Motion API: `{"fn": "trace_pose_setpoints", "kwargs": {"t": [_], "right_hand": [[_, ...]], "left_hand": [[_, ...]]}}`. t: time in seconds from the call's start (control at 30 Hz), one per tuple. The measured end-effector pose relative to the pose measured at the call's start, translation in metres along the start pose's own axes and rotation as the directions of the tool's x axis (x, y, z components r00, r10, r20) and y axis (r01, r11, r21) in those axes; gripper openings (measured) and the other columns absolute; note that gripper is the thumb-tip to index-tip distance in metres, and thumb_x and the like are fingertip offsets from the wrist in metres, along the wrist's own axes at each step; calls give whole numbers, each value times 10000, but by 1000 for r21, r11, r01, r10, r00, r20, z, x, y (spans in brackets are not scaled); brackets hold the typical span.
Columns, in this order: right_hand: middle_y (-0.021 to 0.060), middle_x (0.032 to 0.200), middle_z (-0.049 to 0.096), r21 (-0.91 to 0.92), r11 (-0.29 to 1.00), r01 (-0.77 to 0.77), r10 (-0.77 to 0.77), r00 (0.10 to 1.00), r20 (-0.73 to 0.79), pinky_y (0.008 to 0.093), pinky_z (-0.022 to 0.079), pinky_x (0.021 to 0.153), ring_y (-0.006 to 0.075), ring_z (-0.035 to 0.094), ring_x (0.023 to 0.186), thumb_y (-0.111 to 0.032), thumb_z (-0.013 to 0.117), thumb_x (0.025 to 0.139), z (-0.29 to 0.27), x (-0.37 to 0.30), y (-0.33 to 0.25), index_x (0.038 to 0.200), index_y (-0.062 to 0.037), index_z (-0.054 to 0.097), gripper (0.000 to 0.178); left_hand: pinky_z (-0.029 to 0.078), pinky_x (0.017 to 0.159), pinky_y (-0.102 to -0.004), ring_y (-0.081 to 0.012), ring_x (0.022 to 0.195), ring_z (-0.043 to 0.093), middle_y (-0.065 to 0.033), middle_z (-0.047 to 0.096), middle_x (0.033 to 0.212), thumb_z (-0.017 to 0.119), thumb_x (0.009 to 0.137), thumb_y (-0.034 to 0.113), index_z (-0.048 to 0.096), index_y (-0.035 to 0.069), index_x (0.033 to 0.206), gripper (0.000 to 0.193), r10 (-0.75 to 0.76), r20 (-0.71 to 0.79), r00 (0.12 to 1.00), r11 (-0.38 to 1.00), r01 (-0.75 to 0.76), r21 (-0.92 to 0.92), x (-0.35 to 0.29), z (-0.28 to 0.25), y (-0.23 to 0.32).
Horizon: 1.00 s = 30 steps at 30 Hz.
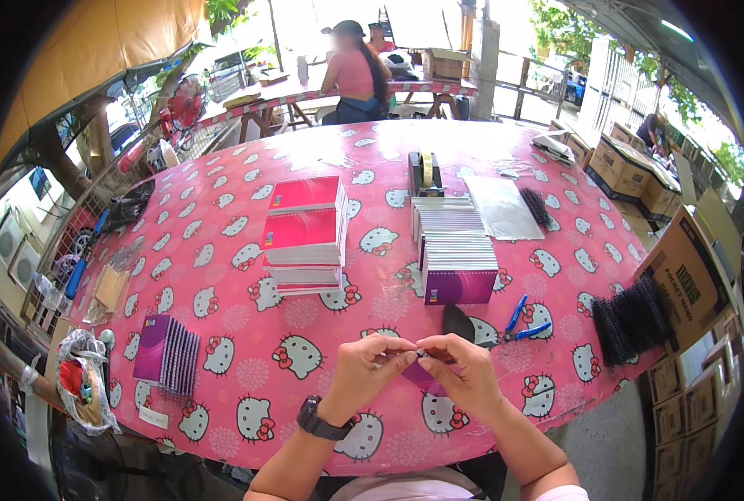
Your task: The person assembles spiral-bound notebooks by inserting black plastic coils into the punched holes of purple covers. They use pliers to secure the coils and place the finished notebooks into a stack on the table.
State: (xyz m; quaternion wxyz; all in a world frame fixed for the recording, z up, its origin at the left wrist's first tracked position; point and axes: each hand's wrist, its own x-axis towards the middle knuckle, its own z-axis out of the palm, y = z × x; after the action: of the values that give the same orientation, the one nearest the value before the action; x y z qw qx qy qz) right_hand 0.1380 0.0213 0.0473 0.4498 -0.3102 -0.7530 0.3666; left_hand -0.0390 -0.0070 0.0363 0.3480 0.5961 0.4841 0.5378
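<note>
At the near middle of the table, my left hand [372, 371] and my right hand [462, 371] meet fingertip to fingertip. Both are pinched on a small dark piece [423, 353]. A purple cover [422, 378] shows just below it, mostly hidden by my hands, so I cannot tell its full shape. Beyond my right hand lie a pair of blue-handled cutters [525, 324] and a dark flat piece [458, 324]. Past these stands a row of purple spiral notebooks [462, 286]. Another stack of purple spiral notebooks [161, 355] is at the left.
Pads with red covers [303, 230] are stacked mid-table. A tape dispenser [424, 175] and a pale sheet [503, 209] sit further back. Black binding coils [630, 321] lie at the right by a cardboard box [685, 275]. A person [359, 75] is at a far table.
</note>
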Motion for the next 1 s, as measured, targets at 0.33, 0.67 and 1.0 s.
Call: {"fn": "trace_pose_setpoints", "kwargs": {"t": [0.33,0.67,1.0], "right_hand": [[102,812,592,-136,991,3,-4,1000,-5,302,469,601,192,597,700,-172,687,856,4,-2,-5,911,3,609,199],[115,860,614,-142,989,49,-42,998,52,330,477,671,251,597,764,-108,619,882,9,4,-11,971,-3,627,137],[138,1225,571,-174,985,-8,7,1000,-7,365,450,910,252,522,1139,-382,623,884,4,11,-1,1286,-35,536,538]], "left_hand": [[547,663,-234,-114,749,669,-74,686,829,728,801,54,688,25,940,147,162,-150,975,972,-132,194,-18,14,4],[462,781,-359,-201,828,616,-67,667,920,713,804,119,654,63,1005,217,346,-245,906,896,-241,372,-20,11,10],[426,719,-230,-64,779,473,43,502,827,577,957,278,581,54,1131,283,186,-748,637,979,-187,84,-49,-138,9]]}}
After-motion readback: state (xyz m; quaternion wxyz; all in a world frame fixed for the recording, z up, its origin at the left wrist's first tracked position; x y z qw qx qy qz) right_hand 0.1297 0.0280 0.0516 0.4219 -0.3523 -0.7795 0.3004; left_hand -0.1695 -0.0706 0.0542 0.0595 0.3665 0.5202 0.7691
